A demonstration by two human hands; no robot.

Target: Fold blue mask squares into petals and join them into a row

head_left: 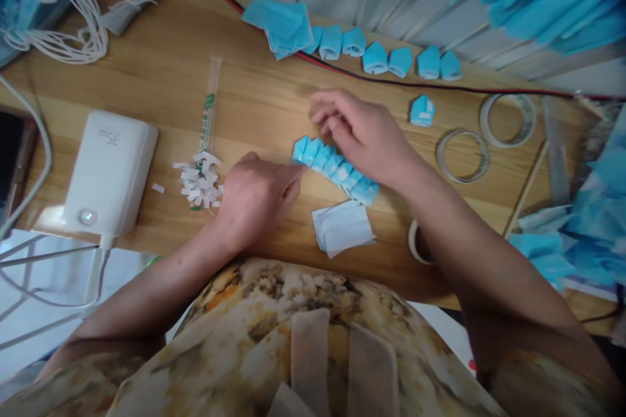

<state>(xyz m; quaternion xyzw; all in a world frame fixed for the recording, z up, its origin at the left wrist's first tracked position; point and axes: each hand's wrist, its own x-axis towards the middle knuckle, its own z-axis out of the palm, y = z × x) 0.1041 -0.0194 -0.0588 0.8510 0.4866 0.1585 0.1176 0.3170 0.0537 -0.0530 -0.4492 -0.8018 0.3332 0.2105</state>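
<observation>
A joined row of folded light-blue pieces [337, 168] lies slantwise on the wooden table. My left hand [259, 199] is curled, with its index finger reaching to the row's left end; whether its folded fingers hold anything is hidden. Over the row's far side hangs my right hand [359, 127], fingers loosely bent and apart, fingertips slightly blurred, nothing visible in them. Close to my left hand is a pile of small white strips [199, 182] on a clear and green wrapper [208, 114]. Pale blue-white sheets [345, 228] are stacked just below the row.
Single folded blue pieces [375, 58] line the back, beside blue sheets [283, 26] and a black-red cable [362, 73]. Tape rolls [508, 141] and a ruler [556, 150] sit right. Left are a white power bank [111, 169] and white cords [81, 36].
</observation>
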